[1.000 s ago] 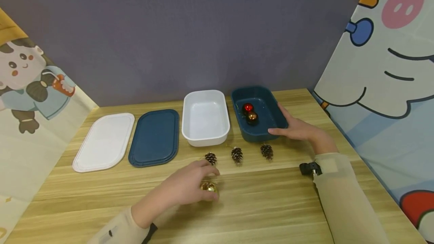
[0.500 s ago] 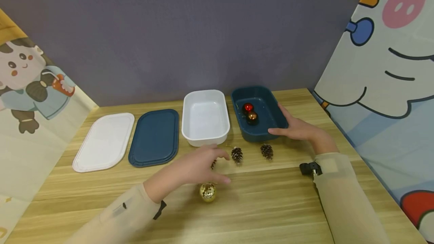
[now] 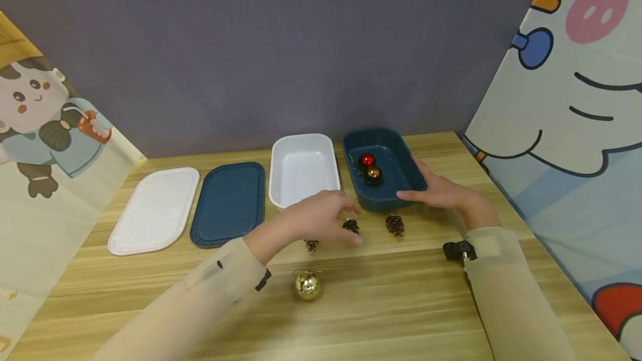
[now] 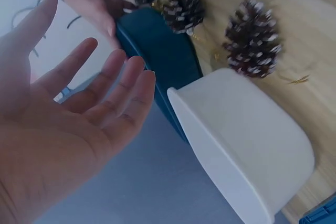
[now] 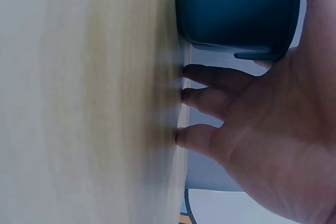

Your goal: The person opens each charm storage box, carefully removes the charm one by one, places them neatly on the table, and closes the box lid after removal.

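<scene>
My left hand (image 3: 316, 217) reaches over the pine cones in front of the white box (image 3: 303, 169). In the left wrist view its fingers (image 4: 113, 103) are spread and hold nothing. The middle pine cone (image 3: 351, 226) shows between thumb and fingers; another pine cone (image 3: 311, 245) is partly hidden below the hand, and a third pine cone (image 3: 395, 225) lies to the right. My right hand (image 3: 441, 189) holds the near right corner of the dark blue box (image 3: 378, 204), thumb at the rim. Inside it lie a red bauble (image 3: 368, 160) and a gold-brown bauble (image 3: 373, 172).
A shiny gold bauble (image 3: 307, 285) lies on the wooden table (image 3: 381, 305), nearer than the pine cones. To the left are a white lid (image 3: 154, 210) and a dark blue lid (image 3: 228, 204), both flat. A grey wall (image 3: 301, 49) stands behind the boxes.
My left hand has left the gold bauble and moved forward and right, past the left pine cone to the middle one. The right hand and the dark blue box have stayed put.
</scene>
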